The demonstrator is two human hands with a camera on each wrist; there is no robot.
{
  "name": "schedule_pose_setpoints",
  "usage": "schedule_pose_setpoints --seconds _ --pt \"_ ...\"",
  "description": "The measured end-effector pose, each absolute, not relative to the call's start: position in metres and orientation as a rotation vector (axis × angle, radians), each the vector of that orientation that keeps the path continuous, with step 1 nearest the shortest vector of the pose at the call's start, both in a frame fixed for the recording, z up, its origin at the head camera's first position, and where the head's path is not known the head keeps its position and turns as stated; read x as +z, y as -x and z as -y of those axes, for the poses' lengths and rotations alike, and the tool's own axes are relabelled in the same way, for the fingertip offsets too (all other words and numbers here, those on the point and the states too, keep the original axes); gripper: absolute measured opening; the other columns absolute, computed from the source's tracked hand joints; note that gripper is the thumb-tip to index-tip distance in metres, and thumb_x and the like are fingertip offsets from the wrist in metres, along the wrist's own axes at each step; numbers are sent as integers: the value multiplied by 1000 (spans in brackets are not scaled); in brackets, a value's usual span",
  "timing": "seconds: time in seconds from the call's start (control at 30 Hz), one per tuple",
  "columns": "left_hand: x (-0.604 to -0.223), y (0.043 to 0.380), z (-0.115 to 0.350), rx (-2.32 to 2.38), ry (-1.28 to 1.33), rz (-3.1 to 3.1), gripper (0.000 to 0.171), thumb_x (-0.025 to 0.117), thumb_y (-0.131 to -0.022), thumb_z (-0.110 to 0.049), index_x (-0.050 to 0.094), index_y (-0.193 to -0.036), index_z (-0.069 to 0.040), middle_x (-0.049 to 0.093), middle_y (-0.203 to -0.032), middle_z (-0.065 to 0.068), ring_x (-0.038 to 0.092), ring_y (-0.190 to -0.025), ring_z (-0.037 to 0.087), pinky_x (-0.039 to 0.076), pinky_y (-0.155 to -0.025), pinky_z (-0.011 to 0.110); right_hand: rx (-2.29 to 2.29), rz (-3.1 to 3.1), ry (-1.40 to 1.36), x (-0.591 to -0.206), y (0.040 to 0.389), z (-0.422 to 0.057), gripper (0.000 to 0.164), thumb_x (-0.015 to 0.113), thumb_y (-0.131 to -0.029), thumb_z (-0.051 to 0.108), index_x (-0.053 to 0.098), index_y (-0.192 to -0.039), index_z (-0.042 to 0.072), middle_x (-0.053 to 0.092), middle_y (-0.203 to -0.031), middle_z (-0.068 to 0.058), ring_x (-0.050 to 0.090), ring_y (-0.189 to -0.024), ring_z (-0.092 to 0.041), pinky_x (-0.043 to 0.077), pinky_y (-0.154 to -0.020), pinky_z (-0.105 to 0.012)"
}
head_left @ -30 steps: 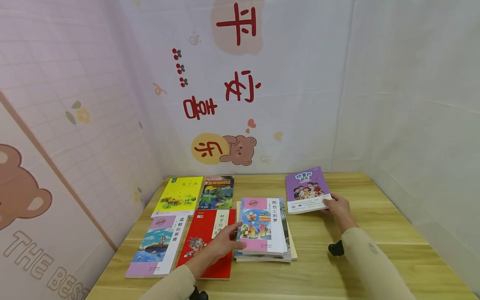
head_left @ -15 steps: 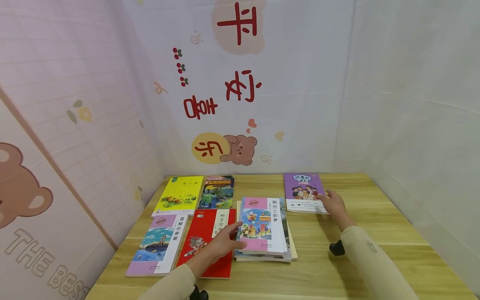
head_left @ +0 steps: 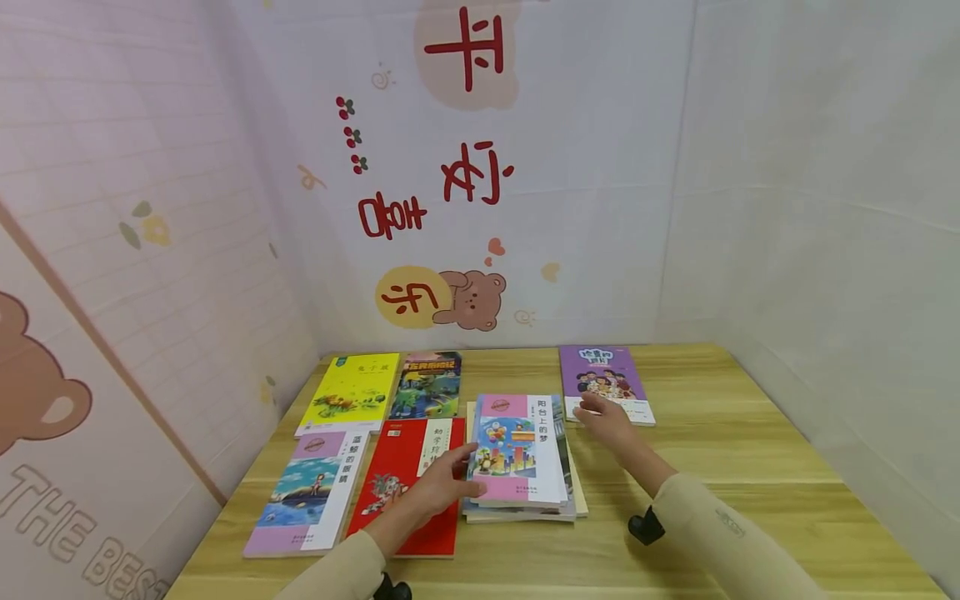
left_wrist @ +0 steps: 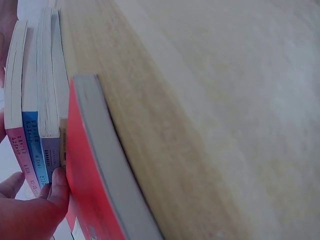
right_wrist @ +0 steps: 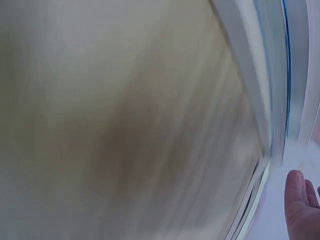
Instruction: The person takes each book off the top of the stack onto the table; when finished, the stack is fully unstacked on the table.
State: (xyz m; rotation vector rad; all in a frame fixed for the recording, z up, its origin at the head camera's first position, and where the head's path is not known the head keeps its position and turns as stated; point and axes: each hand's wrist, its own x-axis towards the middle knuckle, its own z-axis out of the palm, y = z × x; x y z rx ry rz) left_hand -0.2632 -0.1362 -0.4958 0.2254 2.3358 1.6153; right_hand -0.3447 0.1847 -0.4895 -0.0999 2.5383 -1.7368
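My left hand rests against the left, spine side of a stack of books, with its fingertips touching the stack. On top lies a pink-and-white book with a city picture; blue and purple spines show beneath it in the left wrist view. My right hand holds nothing, its fingers loosely extended. It hovers over the lower edge of a purple book at the back, just right of the stack. In the right wrist view the fingers stand apart from the stacked books' page edges.
Left of the stack, separate books lie flat on the wooden table: a red one, a yellow one, a dark green one and a blue-and-lilac one. Printed cloth walls close off the back and sides.
The purple book has gone from tilted to flat on the table and my right hand has let it go. That hand has moved left toward the stack. My left hand stays put.
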Motion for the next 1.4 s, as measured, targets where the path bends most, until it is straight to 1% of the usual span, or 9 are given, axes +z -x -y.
schedule_pose_setpoints --seconds 0.13,0.27,0.37,0.5,0.67,0.83,0.93,1.13,1.4 --pt "-497 264 137 1586 -257 -2360 74 78 -87 -15 41 -151 -8 46 -142 20 46 -123 36 46 -100 52 -1806 -2459 109 -493 328 -168 52 56 -101 12 41 -146 -7 48 -140 -29 53 -123 -43 49 -98 -49" --pt "-495 263 140 1520 -282 -2413 75 78 -87 -22 42 -151 -9 40 -147 20 39 -130 39 36 -106 59 -1830 -2425 109 -493 311 -158 49 58 -99 9 45 -142 -10 53 -135 -28 55 -120 -39 51 -95 -46" --pt "-495 263 143 1487 -289 -2422 75 78 -87 -24 42 -151 -11 35 -151 20 33 -135 41 32 -108 63 -1823 -2432 99 -492 301 -154 49 61 -98 10 47 -140 -11 57 -130 -26 59 -115 -35 53 -92 -44" --pt "-493 262 148 1488 -286 -2377 73 77 -88 -24 42 -151 -15 33 -154 18 30 -137 42 32 -108 64 -1809 -2452 79 -495 292 -152 47 64 -96 9 51 -137 -9 61 -126 -23 60 -111 -31 55 -87 -40" --pt "-494 264 154 1503 -274 -2319 69 77 -88 -22 46 -149 -20 36 -153 16 31 -136 41 32 -107 63 -1796 -2505 109 -500 284 -152 44 68 -93 7 57 -133 -8 64 -121 -21 60 -110 -32 56 -83 -39" --pt "-494 265 159 1496 -272 -2283 66 75 -89 -21 47 -149 -22 37 -152 15 33 -134 39 33 -107 63 -1776 -2500 60 -501 277 -153 46 70 -91 9 57 -134 -5 65 -119 -15 60 -110 -29 55 -85 -38" --pt "-493 264 160 1502 -280 -2269 66 75 -89 -19 47 -149 -21 36 -152 16 32 -135 40 32 -108 63 -1773 -2492 61 -501 275 -153 48 70 -92 9 56 -135 -6 65 -119 -13 60 -110 -28 55 -85 -37" --pt "-494 263 155 1479 -342 -2304 66 75 -89 -23 46 -149 -20 34 -154 17 29 -138 42 28 -109 64 -1784 -2489 55 -502 274 -150 46 69 -91 5 57 -134 -5 66 -115 -11 60 -107 -26 54 -83 -37" --pt "-497 259 143 1460 -402 -2399 69 77 -88 -28 46 -148 -13 35 -149 17 33 -132 39 35 -106 62 -1767 -2505 45 -503 276 -150 48 70 -91 5 56 -136 -3 65 -120 -14 61 -107 -28 54 -85 -39"
